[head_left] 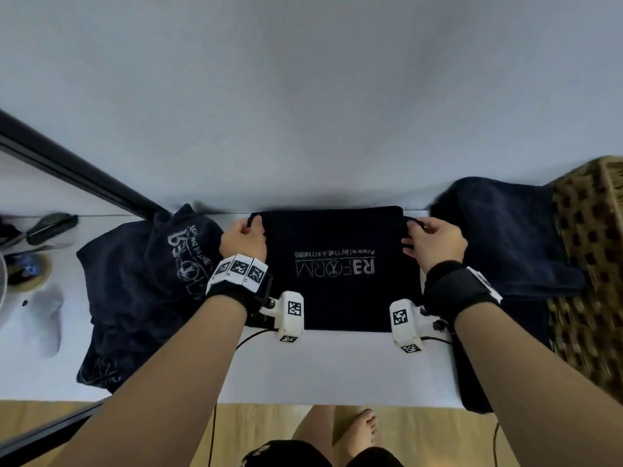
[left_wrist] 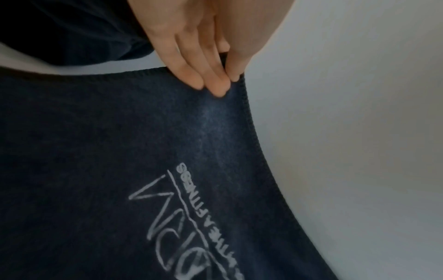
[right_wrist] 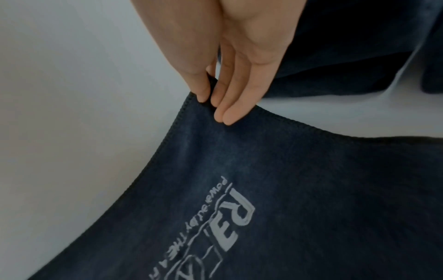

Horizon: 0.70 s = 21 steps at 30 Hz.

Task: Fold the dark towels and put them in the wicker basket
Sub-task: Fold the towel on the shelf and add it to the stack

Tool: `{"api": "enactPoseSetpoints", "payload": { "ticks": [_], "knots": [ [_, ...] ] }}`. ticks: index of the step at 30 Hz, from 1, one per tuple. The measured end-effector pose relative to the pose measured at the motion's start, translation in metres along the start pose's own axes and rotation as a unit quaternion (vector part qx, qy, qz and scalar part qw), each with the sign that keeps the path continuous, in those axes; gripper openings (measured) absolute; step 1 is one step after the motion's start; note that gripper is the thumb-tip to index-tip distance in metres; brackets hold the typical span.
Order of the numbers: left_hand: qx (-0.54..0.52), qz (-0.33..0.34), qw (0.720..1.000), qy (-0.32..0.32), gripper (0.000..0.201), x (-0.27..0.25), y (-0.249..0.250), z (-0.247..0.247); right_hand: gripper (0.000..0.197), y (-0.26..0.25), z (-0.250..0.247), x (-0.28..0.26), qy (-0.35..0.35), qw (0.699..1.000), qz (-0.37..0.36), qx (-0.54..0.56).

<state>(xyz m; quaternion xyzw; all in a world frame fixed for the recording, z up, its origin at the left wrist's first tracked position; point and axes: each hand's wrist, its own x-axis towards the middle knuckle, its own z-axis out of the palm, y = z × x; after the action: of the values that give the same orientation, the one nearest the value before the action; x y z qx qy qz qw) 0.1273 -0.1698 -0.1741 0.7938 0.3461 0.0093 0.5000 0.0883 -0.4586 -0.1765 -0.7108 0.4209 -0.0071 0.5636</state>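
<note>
the dark towel [head_left: 332, 267] lies spread on the white counter [head_left: 337, 369], its pale printed logo facing up and reading upside down from the head view; the left hand [head_left: 243, 238] pinches the towel's far left corner between thumb and fingers, and the left wrist view shows the fingertips [left_wrist: 217, 86] pressed on the stitched edge right at that corner; the right hand [head_left: 435, 242] pinches the far right corner the same way, thumb on one side of the hem and fingers [right_wrist: 227, 113] on the other; both corners are raised a little off the counter near the wall; to the left a heap of crumpled dark towels [head_left: 141, 288] lies on the counter, just beside the left wrist; to the right a folded dark towel [head_left: 505, 241] rests on the wicker basket [head_left: 586, 264], which stands at the counter's right end; whether it sits inside or across the rim cannot be told.
</note>
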Motion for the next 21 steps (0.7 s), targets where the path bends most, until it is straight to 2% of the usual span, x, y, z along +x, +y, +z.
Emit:
{"api": "enactPoseSetpoints", "payload": {
  "ticks": [1,3,5,8,11,14,17,19,21],
  "knots": [
    [0.085,0.023,0.996,0.011,0.029,0.005,0.0,0.003,0.017,0.0,0.004,0.006,0.006,0.999,-0.013,-0.043],
    [0.162,0.049,0.986,0.007,0.035,0.013,0.0,0.009,0.019,-0.002,0.011,0.017,0.006,0.987,-0.051,-0.154],
    [0.187,0.049,0.981,-0.007,0.038,0.022,0.0,0.017,0.023,-0.004,0.015,0.026,0.006,0.964,-0.083,-0.251],
    [0.193,0.032,0.98,-0.028,0.034,0.035,-0.001,0.024,0.028,-0.002,0.023,0.041,-0.007,0.944,-0.102,-0.315],
    [0.19,0.018,0.981,-0.033,0.025,0.045,-0.002,0.024,0.032,0.0,0.028,0.052,-0.027,0.939,-0.074,-0.335],
    [0.182,-0.004,0.982,-0.045,0.027,0.05,-0.001,0.023,0.032,0.001,0.031,0.057,-0.037,0.94,-0.054,-0.336],
    [0.163,-0.064,0.982,-0.071,0.013,0.051,0.002,0.021,0.027,0.0,0.035,0.058,-0.049,0.942,-0.043,-0.33],
    [0.146,-0.088,0.982,-0.086,0.013,0.052,0.001,0.021,0.021,-0.001,0.038,0.055,-0.052,0.947,-0.029,-0.314],
    [0.131,-0.083,0.985,-0.077,0.02,0.049,0.001,0.022,0.015,-0.001,0.04,0.051,-0.057,0.952,-0.02,-0.3]
  ]
}}
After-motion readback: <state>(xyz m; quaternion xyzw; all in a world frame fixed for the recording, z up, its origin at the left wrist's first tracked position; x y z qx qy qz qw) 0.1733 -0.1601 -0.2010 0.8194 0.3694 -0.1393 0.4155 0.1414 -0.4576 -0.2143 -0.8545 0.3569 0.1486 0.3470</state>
